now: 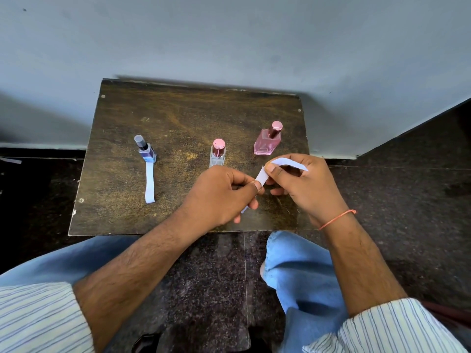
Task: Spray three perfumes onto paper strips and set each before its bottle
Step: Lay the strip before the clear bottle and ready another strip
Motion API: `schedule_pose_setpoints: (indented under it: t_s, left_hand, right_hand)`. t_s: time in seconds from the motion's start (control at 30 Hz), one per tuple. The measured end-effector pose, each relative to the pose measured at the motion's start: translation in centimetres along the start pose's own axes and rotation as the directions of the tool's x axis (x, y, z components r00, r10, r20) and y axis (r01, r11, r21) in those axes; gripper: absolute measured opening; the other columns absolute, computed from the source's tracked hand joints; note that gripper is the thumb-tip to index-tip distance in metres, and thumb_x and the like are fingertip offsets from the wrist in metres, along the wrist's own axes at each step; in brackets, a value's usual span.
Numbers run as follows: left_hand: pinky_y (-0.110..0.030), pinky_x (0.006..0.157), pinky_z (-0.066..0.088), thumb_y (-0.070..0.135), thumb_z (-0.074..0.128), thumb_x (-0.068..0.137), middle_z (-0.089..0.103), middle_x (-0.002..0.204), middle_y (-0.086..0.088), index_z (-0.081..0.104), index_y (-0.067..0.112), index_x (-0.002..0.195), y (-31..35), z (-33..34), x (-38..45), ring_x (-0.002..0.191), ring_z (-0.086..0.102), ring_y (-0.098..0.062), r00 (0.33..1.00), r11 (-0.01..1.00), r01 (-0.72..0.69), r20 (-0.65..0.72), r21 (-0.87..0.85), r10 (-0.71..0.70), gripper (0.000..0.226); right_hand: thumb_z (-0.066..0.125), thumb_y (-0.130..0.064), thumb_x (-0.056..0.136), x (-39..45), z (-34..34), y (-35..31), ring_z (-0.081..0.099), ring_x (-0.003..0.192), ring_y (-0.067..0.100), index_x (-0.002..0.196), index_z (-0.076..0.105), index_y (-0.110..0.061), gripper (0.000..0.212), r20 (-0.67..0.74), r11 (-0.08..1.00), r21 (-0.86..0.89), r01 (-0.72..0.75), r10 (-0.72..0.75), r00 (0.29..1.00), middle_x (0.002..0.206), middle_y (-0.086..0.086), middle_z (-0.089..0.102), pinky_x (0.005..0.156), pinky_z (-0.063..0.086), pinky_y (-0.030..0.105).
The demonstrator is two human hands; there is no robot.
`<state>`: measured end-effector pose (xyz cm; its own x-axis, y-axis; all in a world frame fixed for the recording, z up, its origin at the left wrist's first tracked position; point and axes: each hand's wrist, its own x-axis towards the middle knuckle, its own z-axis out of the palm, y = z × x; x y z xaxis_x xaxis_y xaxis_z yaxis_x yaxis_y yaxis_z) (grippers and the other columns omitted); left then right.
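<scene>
Three perfume bottles stand on a low brown table (178, 118): a blue bottle (147, 152) with a dark cap at the left, a small clear bottle (218, 155) with a pink cap in the middle, and a pink bottle (268, 141) at the right. One white paper strip (149, 182) lies flat in front of the blue bottle. My left hand (219, 194) and my right hand (303, 187) both pinch white paper strips (262, 175) just in front of the middle and pink bottles. The paper curls over my right fingers, and a short end shows below my left hand.
The table stands against a pale grey wall (229, 42) on a dark speckled floor (407, 200). My knees in blue jeans (300, 271) sit below the table's front edge. A scrap of paper (11, 161) lies on the floor at the far left.
</scene>
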<state>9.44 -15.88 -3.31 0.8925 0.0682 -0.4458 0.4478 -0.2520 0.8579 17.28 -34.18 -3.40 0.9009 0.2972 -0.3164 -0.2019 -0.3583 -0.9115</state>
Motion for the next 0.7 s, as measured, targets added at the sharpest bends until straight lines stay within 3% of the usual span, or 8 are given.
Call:
schedule_pose_setpoints:
  t_s: [0.17,0.3,0.4,0.57,0.7]
  left_hand:
    - [-0.023,0.051,0.049,0.029,0.068,0.104,0.080,0.070,0.008,0.083,0.026,0.088,0.1,-0.1,-0.1,0.039,0.058,-0.009,1.000,1.000,-0.007,-0.010,0.026,0.007,0.022]
    - [-0.024,0.053,0.050,0.029,0.069,0.104,0.080,0.070,0.007,0.083,0.025,0.090,-0.4,0.3,-1.2,0.039,0.058,-0.008,0.999,1.000,0.001,0.038,0.018,-0.002,0.020]
    - [-0.029,0.055,0.053,0.031,0.069,0.104,0.080,0.071,0.007,0.082,0.026,0.091,-0.8,0.8,-1.5,0.038,0.058,-0.007,0.999,1.000,0.001,0.052,0.000,-0.001,0.019]
    - [-0.020,0.046,0.043,0.031,0.071,0.103,0.076,0.065,0.004,0.083,0.024,0.088,-0.6,0.5,-0.9,0.037,0.054,-0.011,1.000,0.997,-0.012,0.012,-0.078,0.013,0.021]
    - [-0.025,0.053,0.032,0.042,0.073,0.099,0.059,0.056,-0.006,0.087,0.034,0.092,-0.6,0.6,-0.6,0.050,0.041,-0.015,0.998,0.995,-0.063,0.004,-0.079,0.064,0.018]
  right_hand:
    - [0.074,-0.007,0.101,0.0,0.4,-0.1,0.079,0.079,0.018,0.098,0.081,-0.013,0.009,-0.007,1.000,0.000,-0.030,0.030,1.000,0.090,0.015,0.082,0.071,0.069,0.034]
    - [0.071,-0.007,0.103,0.6,-2.2,-0.4,0.076,0.070,0.010,0.098,0.077,-0.011,0.008,-0.165,0.992,0.110,-0.067,0.084,0.983,0.087,0.007,0.076,0.066,0.066,0.025]
    - [0.072,-0.011,0.103,0.5,-3.8,-0.6,0.077,0.071,0.013,0.098,0.079,-0.012,0.009,-0.182,0.991,0.120,-0.060,0.081,0.980,0.084,0.005,0.075,0.066,0.065,0.024]
    - [0.075,-0.012,0.102,0.7,-3.2,-0.4,0.077,0.069,0.012,0.103,0.080,-0.012,0.006,-0.171,0.994,0.098,-0.058,0.074,0.982,0.084,0.003,0.079,0.066,0.064,0.023]
    - [0.077,-0.012,0.100,0.7,-3.4,-0.4,0.076,0.068,0.011,0.100,0.082,-0.014,0.006,-0.167,0.993,0.113,-0.042,0.060,0.984,0.078,-0.002,0.080,0.064,0.063,0.022]
